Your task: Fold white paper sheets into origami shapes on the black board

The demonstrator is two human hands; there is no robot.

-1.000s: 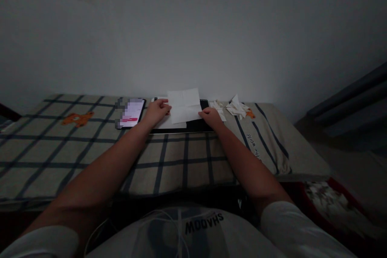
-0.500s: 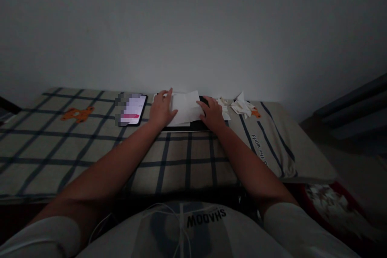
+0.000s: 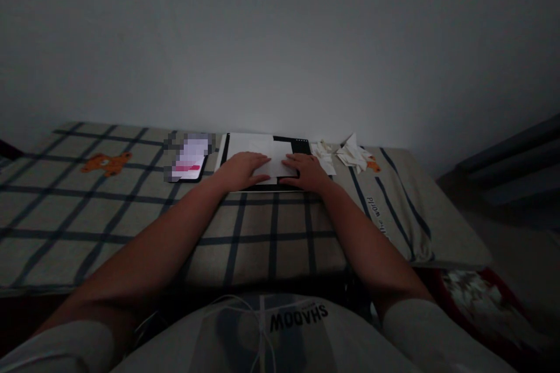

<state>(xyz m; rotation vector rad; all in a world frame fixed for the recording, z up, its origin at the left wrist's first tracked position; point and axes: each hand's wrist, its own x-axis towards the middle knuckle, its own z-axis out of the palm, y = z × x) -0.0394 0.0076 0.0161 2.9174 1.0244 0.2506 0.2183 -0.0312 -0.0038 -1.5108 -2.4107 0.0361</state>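
A sheet of white paper (image 3: pixel 282 153) lies flat between my two hands. My left hand (image 3: pixel 245 170) rests on its left part, palm down, with the fingers stretched out and the thumb apart. On the right side, my right hand (image 3: pixel 306 170) presses lightly on the paper's edge, its fingers extended and the thumb spread away. Beneath is a dark board (image 3: pixel 301 147) with a pale border. Another white sheet (image 3: pixel 245 141) covers the board's left part and sits partly under my left hand.
A phone (image 3: pixel 190 160) with a lit, partly blurred screen lies to the left. Folded paper pieces (image 3: pixel 352 154) and smaller scraps (image 3: pixel 322 154) are to the right. The checked cloth (image 3: pixel 258 221) covers the surface against a wall. A red bin (image 3: pixel 475 297) of paper scraps stands lower right.
The paper, tilted and partly raised before, now lies flat on the board. Both hands have lowered and turned inward, and their fingers have come closer together over it.
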